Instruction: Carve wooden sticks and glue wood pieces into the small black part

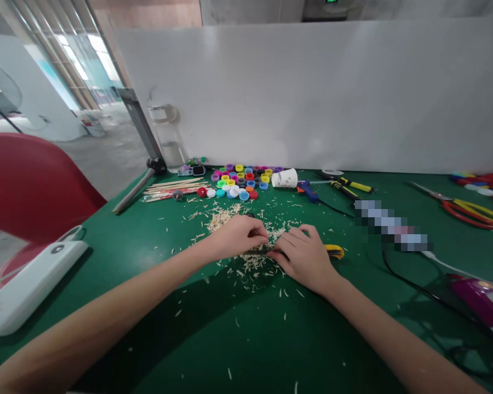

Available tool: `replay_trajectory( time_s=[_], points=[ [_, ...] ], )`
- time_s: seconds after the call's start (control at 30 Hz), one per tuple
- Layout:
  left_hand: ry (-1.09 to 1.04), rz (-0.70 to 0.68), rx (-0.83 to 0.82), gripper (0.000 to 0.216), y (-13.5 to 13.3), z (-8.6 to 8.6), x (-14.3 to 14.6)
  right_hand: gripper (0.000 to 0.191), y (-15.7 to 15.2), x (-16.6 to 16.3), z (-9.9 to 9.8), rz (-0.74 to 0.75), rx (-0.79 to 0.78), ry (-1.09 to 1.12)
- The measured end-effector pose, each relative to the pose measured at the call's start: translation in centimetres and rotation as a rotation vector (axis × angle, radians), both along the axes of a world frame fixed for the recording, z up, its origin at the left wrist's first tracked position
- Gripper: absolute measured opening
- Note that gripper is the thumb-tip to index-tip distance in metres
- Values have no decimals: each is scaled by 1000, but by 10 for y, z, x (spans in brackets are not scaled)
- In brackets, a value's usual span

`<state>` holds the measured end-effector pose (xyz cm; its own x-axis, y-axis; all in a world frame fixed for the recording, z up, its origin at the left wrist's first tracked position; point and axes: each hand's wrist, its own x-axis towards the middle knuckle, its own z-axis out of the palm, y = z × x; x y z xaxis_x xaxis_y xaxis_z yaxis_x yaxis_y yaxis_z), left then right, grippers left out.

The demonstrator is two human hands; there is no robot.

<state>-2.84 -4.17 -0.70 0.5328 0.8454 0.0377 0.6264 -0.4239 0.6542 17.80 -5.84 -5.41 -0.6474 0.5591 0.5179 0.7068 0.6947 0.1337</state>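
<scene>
Head view, green tabletop (156, 320), listed left to right. One red moulded chair (36, 186), beside the table. One long white plastic box with rounded corners (33, 287), a pale cord at its far end, on the left edge. One hammer-like tool with black head and grey handle (135, 189), lying at a slant. One clear bottle with a white band (170, 139), upright against the white panel (312, 93). One bundle of thin pale wooden sticks (175, 186), lying flat. One group of multicoloured plastic bottle caps (241, 179), close together. One heap of pale, fine wood shavings (221, 219), mid-table, scattering toward the near side.

Left hand (243, 236): over the shavings, thumb and fingers drawn together; whether anything is pinched cannot be told. One dark thin strip (252, 252), just below it, running toward the right hand (304, 256). Right hand: fingers curled, thumb tip at the strip's end; its grasp cannot be made out.

One white printed paper cup (285, 178), on its side. One blue glue gun with orange trigger (309, 191), beside the cup. One bright yellow plastic piece (335, 251), partly hidden behind the right hand. One pair of scissors with red and yellow handles (472, 210), lying flat.
</scene>
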Motion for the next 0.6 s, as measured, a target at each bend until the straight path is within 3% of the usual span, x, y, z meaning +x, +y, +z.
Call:
replay_trajectory(
  time_s=[0.13,0.27,0.6],
  points=[
    [-8,12,1,19,5,-5,-1,21,0,0,1,-27,25,0],
    [-14,8,29,19,8,-10,-2,22,3,-1,2,-15,-45,-21],
    [-8,-74,32,17,3,-5,-3,26,3,-3,-2,-6,4,-64]
  ],
)
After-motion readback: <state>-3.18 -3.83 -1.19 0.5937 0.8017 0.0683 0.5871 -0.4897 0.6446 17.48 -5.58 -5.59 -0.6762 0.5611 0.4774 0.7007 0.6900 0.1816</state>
